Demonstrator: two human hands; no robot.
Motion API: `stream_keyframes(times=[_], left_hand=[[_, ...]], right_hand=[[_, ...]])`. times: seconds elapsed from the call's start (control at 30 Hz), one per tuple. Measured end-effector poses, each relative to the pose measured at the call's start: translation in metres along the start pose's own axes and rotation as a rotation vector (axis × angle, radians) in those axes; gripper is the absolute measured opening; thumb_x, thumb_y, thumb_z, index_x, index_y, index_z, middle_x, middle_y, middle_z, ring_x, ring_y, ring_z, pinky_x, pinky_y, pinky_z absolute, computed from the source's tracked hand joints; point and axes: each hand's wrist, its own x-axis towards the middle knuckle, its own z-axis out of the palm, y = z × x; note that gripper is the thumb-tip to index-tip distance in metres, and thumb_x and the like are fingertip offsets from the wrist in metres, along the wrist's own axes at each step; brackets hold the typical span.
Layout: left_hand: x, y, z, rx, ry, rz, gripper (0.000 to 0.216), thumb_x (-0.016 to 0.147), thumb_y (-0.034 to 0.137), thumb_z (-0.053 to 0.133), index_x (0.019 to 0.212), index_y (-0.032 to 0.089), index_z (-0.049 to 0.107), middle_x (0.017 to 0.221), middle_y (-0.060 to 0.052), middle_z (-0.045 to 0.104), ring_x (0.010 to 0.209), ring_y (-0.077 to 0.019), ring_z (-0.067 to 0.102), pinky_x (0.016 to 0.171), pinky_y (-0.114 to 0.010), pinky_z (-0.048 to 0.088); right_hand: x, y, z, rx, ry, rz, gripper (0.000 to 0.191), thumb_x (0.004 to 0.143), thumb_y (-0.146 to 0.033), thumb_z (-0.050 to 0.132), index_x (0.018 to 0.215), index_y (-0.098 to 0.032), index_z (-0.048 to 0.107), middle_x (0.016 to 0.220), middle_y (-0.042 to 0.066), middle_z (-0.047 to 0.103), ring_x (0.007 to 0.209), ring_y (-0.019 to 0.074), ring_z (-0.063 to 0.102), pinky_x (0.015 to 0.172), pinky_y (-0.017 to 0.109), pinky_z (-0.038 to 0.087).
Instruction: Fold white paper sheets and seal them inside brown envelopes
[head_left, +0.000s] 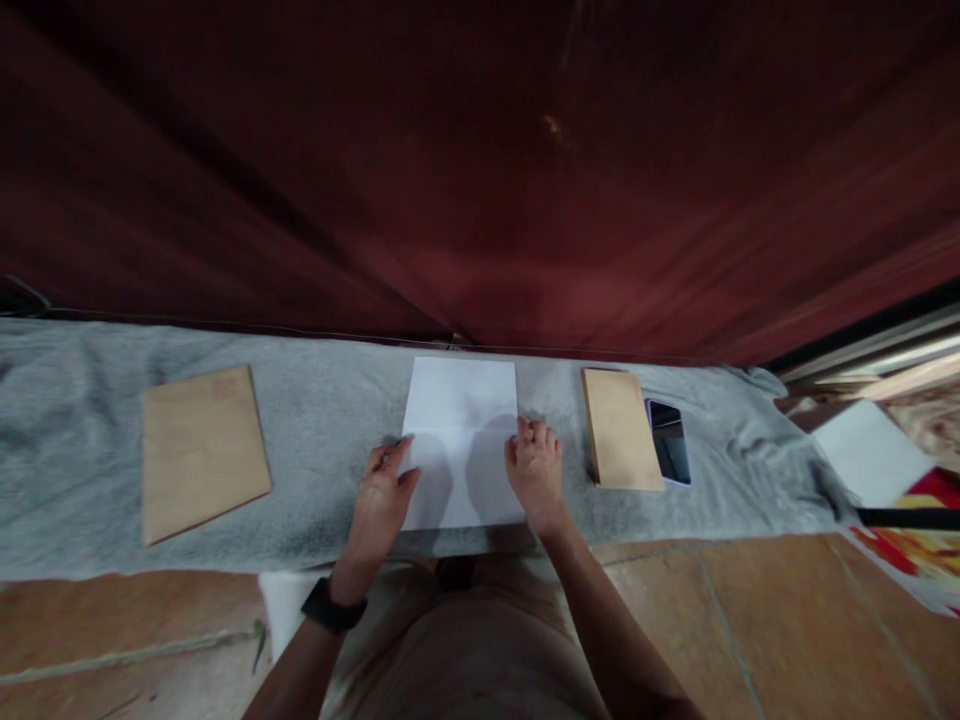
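Note:
A white sheet of paper [461, 390] lies flat on the grey cloth, with a faint crease running across its middle. At its left edge rests my left hand [381, 500], thumb and forefinger apart and touching the paper beside the crease. My right hand [535, 468] has its fingers curled at the opposite edge, the thumb side on the paper. It grips the sheet's margin there. Shadows of both hands fall on the lower half of the sheet. A dark watch [334, 607] is on my left wrist.
Grey cloth [330, 400] covers the narrow table. A brown envelope [202, 450] lies left; a stack of brown envelopes [622, 430] lies right, beside a phone [670, 442]. A dark red wall [480, 200] rises behind. White board-like material [874, 450] stands off the right end.

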Motion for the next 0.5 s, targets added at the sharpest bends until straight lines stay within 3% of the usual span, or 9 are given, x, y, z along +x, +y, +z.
stream_keyframes(times=[0.17, 0.3, 0.4, 0.5], left_hand=[[-0.007, 0.000, -0.003, 0.055, -0.040, 0.007, 0.049, 0.091, 0.026, 0.058, 0.140, 0.020, 0.061, 0.133, -0.014, 0.062, 0.109, -0.0273, 0.069, 0.101, -0.044, 0.057], [-0.008, 0.011, -0.013, 0.181, 0.023, -0.001, 0.044, 0.098, 0.036, 0.054, 0.138, 0.021, 0.063, 0.137, -0.017, 0.063, 0.120, -0.0331, 0.066, 0.106, -0.051, 0.053], [0.004, 0.032, -0.011, 0.143, 0.042, 0.147, 0.048, 0.104, 0.039, 0.045, 0.146, 0.019, 0.058, 0.152, -0.018, 0.055, 0.140, -0.0327, 0.054, 0.118, -0.050, 0.045], [0.027, 0.058, 0.008, 0.128, -0.017, 0.315, 0.055, 0.105, 0.038, 0.043, 0.154, 0.013, 0.048, 0.163, -0.018, 0.044, 0.155, -0.0315, 0.035, 0.126, -0.051, 0.034]], right_hand=[[0.000, -0.024, 0.013, 0.198, 0.046, -0.208, 0.046, 0.107, -0.026, 0.043, 0.149, -0.012, 0.052, 0.159, 0.018, 0.047, 0.149, 0.0283, 0.041, 0.119, 0.046, 0.041], [0.001, -0.043, 0.026, 0.164, -0.022, -0.243, 0.050, 0.108, -0.027, 0.043, 0.156, -0.014, 0.046, 0.167, 0.014, 0.038, 0.157, 0.0281, 0.030, 0.126, 0.049, 0.031], [-0.001, -0.047, 0.032, 0.123, -0.073, -0.251, 0.052, 0.108, -0.030, 0.043, 0.158, -0.015, 0.045, 0.167, 0.014, 0.038, 0.157, 0.0292, 0.032, 0.128, 0.052, 0.027], [-0.004, -0.045, 0.036, 0.092, -0.099, -0.268, 0.056, 0.106, -0.028, 0.046, 0.160, -0.014, 0.041, 0.168, 0.016, 0.034, 0.157, 0.0304, 0.030, 0.128, 0.053, 0.023]])
